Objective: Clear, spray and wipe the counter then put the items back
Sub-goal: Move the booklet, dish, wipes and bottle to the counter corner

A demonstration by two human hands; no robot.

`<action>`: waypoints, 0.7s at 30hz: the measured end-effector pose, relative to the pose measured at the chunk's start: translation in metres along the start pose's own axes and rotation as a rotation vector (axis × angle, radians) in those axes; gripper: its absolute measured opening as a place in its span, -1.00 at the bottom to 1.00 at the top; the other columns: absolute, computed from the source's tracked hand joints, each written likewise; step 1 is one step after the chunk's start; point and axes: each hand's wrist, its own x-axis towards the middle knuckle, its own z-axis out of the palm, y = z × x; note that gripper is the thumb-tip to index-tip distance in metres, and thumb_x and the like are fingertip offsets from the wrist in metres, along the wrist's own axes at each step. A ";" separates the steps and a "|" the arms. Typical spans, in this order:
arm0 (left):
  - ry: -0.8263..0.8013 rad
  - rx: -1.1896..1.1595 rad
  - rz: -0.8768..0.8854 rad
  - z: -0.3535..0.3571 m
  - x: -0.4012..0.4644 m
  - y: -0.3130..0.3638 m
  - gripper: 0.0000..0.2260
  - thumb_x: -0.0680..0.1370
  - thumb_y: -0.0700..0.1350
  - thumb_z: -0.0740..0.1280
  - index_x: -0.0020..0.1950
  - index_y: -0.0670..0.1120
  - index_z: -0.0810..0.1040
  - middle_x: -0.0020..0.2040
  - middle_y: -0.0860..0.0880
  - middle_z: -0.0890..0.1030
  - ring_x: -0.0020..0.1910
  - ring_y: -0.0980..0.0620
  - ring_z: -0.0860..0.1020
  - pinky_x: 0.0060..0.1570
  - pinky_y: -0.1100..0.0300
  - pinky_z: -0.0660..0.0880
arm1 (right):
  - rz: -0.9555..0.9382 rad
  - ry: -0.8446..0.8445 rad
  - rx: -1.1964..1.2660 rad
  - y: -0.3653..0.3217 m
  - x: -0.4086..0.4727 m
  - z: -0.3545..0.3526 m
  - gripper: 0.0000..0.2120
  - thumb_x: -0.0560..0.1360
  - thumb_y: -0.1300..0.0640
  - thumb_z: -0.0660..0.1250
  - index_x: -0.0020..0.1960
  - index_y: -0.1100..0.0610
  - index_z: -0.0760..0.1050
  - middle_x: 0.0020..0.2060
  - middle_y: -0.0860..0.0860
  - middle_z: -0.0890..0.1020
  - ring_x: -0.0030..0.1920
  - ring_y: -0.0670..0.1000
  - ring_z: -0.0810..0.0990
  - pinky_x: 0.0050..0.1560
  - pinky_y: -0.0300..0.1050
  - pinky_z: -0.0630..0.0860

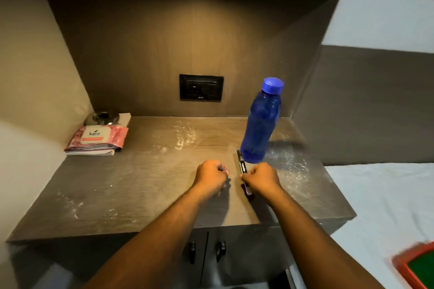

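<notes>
A brown wood-grain counter [141,183] carries white powdery smears. On its right side stands a blue plastic bottle [261,124] with a blue cap. A black marker pen [242,163] lies just in front of the bottle, and my right hand [261,178] is closed around its near end. My left hand [211,177] rests as a fist on the counter just left of the pen, with nothing visible in it. At the back left a pink pack of wet wipes [97,137] lies on a book, with a shiny metal object [102,118] behind it.
A black wall socket plate [201,87] sits in the back panel. Cabinet doors with two black handles [206,250] are below the counter edge. A white bed sheet [380,206] lies to the right, with a red-rimmed green tray [418,267] at the lower right corner.
</notes>
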 end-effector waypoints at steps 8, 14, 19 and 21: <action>0.184 -0.273 -0.052 -0.120 -0.011 -0.023 -0.94 0.54 -0.12 0.33 -0.10 -0.02 0.60 -0.21 -0.03 0.66 -0.47 0.12 0.56 -0.60 0.34 0.33 | -0.178 -0.179 0.465 -0.156 0.006 0.069 -0.61 0.42 0.13 0.47 -0.53 0.12 0.43 -0.55 0.06 0.46 -0.42 0.07 0.45 -0.27 0.04 0.43; 0.514 -0.301 -0.109 -0.222 -0.003 -0.056 -0.84 0.57 -0.16 0.28 0.13 -0.05 0.58 -0.10 -0.04 0.69 -0.32 0.07 0.64 -0.53 0.27 0.41 | -0.234 -0.387 0.637 -0.276 -0.019 0.142 -0.73 0.46 0.22 0.41 -0.38 0.17 0.45 -0.49 0.09 0.47 -0.55 0.01 0.41 -0.48 -0.13 0.34; 0.570 -0.260 -0.121 -0.282 0.007 -0.080 -0.87 0.58 -0.16 0.26 -0.01 -0.05 0.61 -0.29 -0.02 0.67 -0.44 0.13 0.59 -0.52 0.29 0.41 | -0.269 -0.424 0.593 -0.327 -0.024 0.183 -0.86 0.49 0.23 0.38 -0.25 0.19 0.53 -0.27 0.17 0.64 -0.39 0.06 0.57 -0.45 -0.15 0.44; 0.598 -0.233 -0.133 -0.294 0.014 -0.090 -0.87 0.56 -0.14 0.29 -0.02 -0.08 0.64 -0.31 -0.06 0.68 -0.42 0.03 0.61 -0.49 0.23 0.45 | -0.257 -0.423 0.563 -0.338 -0.018 0.195 -0.92 0.49 0.25 0.38 -0.14 0.27 0.57 -0.19 0.23 0.68 -0.34 0.09 0.66 -0.39 -0.12 0.56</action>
